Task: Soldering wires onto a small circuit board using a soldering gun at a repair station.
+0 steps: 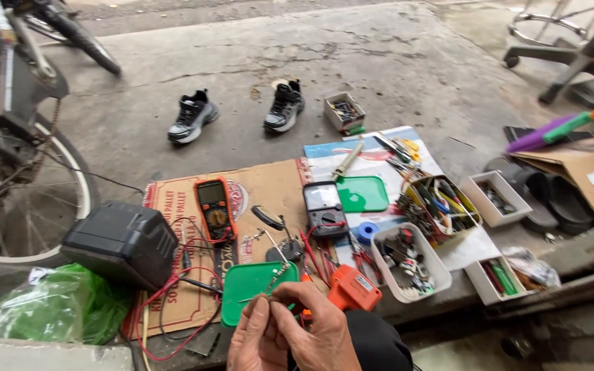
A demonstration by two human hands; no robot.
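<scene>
At the bottom edge, the left hand (259, 340) and the right hand (321, 333) are pressed together, fingers curled and pinching a small thin metal part (264, 297) between them; what it is stays too small to tell. The part sits just above a green plastic lid (242, 285), which lies on a sheet of cardboard (269, 182). Just right of the hands lies an orange tool (353, 288), and red and black leads (173, 302) loop across the cardboard on the left. A black box-shaped device (122, 240) stands at the cardboard's left edge, with a green plastic bag (49, 302) beside it.

Farther out, an orange multimeter (214, 209) and a black analogue meter (323, 206) lie on the cardboard, a second green lid (362, 194) just right of the black one. To the right stand 4 trays: a white tub of small parts (410, 264), a box crammed with tools (438, 206), and 2 small white boxes (493, 199) (496, 278).

Beyond, on the concrete floor (256, 62), 2 sneakers (192, 115) (284, 104) sit well apart, a small open box (344, 111) near them. A bicycle wheel (29, 199) fills the far left.
</scene>
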